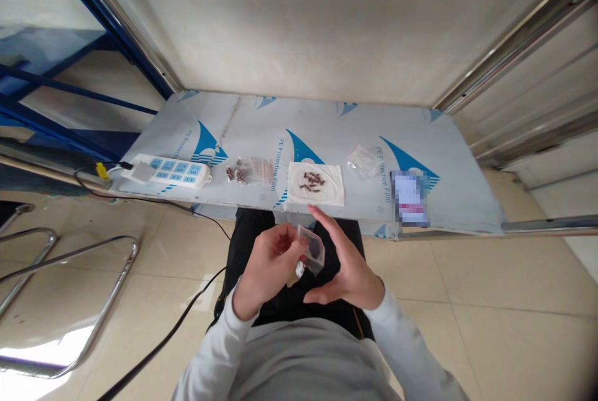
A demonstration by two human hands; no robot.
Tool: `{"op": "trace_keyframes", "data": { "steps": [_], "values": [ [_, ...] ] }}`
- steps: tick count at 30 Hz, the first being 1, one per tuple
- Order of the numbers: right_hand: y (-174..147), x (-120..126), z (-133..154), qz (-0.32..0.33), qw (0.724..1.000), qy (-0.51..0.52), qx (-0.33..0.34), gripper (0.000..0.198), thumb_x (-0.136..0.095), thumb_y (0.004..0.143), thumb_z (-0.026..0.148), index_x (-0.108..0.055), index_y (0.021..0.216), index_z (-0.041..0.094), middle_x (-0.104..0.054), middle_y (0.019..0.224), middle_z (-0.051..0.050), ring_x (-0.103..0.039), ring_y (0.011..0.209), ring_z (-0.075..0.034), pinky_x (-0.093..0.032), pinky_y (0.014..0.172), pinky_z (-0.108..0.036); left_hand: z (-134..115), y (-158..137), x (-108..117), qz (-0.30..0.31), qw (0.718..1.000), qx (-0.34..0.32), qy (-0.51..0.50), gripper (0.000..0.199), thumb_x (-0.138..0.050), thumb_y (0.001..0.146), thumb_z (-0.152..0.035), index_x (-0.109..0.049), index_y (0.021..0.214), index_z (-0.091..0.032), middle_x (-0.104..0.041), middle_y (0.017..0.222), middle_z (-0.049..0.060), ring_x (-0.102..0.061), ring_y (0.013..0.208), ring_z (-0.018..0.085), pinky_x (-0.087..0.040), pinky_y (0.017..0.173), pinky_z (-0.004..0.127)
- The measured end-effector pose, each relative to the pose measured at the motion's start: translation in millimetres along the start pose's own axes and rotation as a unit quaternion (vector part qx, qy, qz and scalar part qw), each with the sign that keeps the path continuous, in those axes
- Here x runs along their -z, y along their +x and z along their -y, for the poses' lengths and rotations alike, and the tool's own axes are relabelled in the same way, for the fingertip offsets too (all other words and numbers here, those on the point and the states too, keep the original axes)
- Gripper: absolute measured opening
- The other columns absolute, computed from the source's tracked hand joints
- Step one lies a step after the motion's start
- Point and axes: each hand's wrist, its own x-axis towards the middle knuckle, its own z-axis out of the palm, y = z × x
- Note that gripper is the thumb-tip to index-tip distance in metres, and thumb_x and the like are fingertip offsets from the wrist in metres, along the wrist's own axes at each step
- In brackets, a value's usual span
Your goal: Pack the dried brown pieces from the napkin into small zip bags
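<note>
Above my lap, my left hand point(275, 258) pinches a small clear plastic bag point(314, 251) by its edge. The bag has a reddish line along its rim and looks open. My right hand point(348, 264) is beside the bag, thumb and fingers spread apart, holding nothing. A small whitish item point(299, 270) shows just below the bag; what it is I cannot make out. Beyond my hands, several small brown pieces point(312, 182) lie on a white cloth or paper sheet point(296, 197) near the shelf's front edge.
The shelf point(252, 127) is covered in printed protective film. On it lie a white power strip point(180, 170), small bags with brown pieces point(237, 175), clear plastic bags point(363, 161) and a blurred-out phone point(410, 198). A black cable point(177, 326) and a metal-framed chair point(126, 251) are at left.
</note>
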Motion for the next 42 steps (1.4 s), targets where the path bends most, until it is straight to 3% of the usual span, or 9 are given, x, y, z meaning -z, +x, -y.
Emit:
{"op": "trace_keyframes", "data": {
  "steps": [3,9,12,15,17,21,23,32,42],
  "values": [
    [12,4,-6,0.053,0.997,0.053,0.013,0.073,-0.081,0.066,0.036,-0.05,0.131,0.022,-0.06,0.127,-0.01,-0.058,0.116,-0.025,-0.045,0.1,-0.039,-8,5,2,0.057,0.998,-0.007,0.01,0.014,-0.054,0.076,-0.025,-0.056,0.065,-0.017,-0.06,0.059,-0.001,-0.055,0.052,0.01,-0.04,0.051,0.02],
    [17,1,-11,0.027,0.994,0.098,-0.027,0.043,-0.079,0.066,0.031,-0.059,0.103,0.02,-0.067,0.093,-0.004,-0.065,0.083,-0.018,-0.053,0.075,-0.029,-23,6,11,-0.002,0.985,-0.05,0.167,0.017,-0.061,0.072,-0.025,-0.057,0.057,-0.018,-0.057,0.052,-0.003,-0.049,0.048,0.009,-0.034,0.048,0.02],
    [24,13,-20,0.015,0.998,0.053,-0.044,0.038,-0.076,0.07,0.033,-0.059,0.101,0.019,-0.067,0.092,-0.003,-0.065,0.082,-0.017,-0.051,0.074,-0.027,-24,7,21,-0.019,0.984,-0.068,0.162,0.021,-0.064,0.076,-0.036,-0.063,0.066,-0.018,-0.064,0.059,-0.001,-0.055,0.053,0.011,-0.038,0.051,0.02],
    [51,36,-42,0.003,0.994,-0.086,-0.06,0.039,-0.073,0.073,0.037,-0.06,0.104,0.018,-0.066,0.091,-0.003,-0.063,0.08,-0.017,-0.049,0.072,-0.028,-15,8,33,-0.062,0.986,-0.066,0.14,0.03,-0.061,0.08,-0.046,-0.065,0.071,-0.017,-0.066,0.064,0.002,-0.056,0.055,0.012,-0.039,0.052,0.021],
    [78,52,-61,0.04,0.967,-0.24,-0.071,0.041,-0.073,0.072,0.039,-0.061,0.104,0.017,-0.066,0.09,-0.004,-0.062,0.079,-0.017,-0.048,0.072,-0.028,-3,8,37,-0.084,0.987,-0.047,0.129,0.034,-0.057,0.083,-0.048,-0.065,0.072,-0.017,-0.066,0.065,0.002,-0.056,0.056,0.013,-0.039,0.052,0.021],
    [132,62,-93,0.201,0.815,-0.534,-0.1,0.037,-0.067,0.077,0.039,-0.061,0.107,0.019,-0.064,0.105,-0.009,-0.061,0.094,-0.022,-0.045,0.077,-0.03,26,2,36,-0.059,0.991,-0.003,0.118,0.038,-0.052,0.085,-0.051,-0.064,0.073,-0.017,-0.066,0.066,0.002,-0.058,0.059,0.014,-0.04,0.055,0.022],
    [150,56,-103,0.239,0.773,-0.579,-0.101,0.037,-0.068,0.075,0.034,-0.062,0.107,0.017,-0.063,0.109,-0.013,-0.058,0.1,-0.027,-0.044,0.08,-0.034,36,-2,33,-0.045,0.993,0.009,0.108,0.038,-0.053,0.084,-0.052,-0.064,0.074,-0.018,-0.066,0.067,0.002,-0.059,0.06,0.014,-0.042,0.056,0.022],
    [176,21,-95,0.321,0.677,-0.66,-0.05,0.035,-0.058,0.075,0.011,-0.063,0.11,0.011,-0.061,0.117,-0.02,-0.048,0.112,-0.032,-0.033,0.091,-0.045,50,-8,46,-0.084,0.986,0.026,0.143,0.036,-0.051,0.085,-0.051,-0.064,0.073,-0.02,-0.068,0.067,0.002,-0.06,0.06,0.015,-0.039,0.055,0.022],
    [175,9,-83,0.328,0.64,-0.694,-0.023,0.032,-0.042,0.085,0.008,-0.068,0.101,0.016,-0.067,0.106,-0.017,-0.052,0.104,-0.031,-0.032,0.088,-0.046,57,-4,43,-0.083,0.981,0.027,0.172,0.037,-0.05,0.085,-0.051,-0.063,0.07,-0.02,-0.068,0.066,0.002,-0.058,0.057,0.015,-0.034,0.05,0.023]
  ]
}}
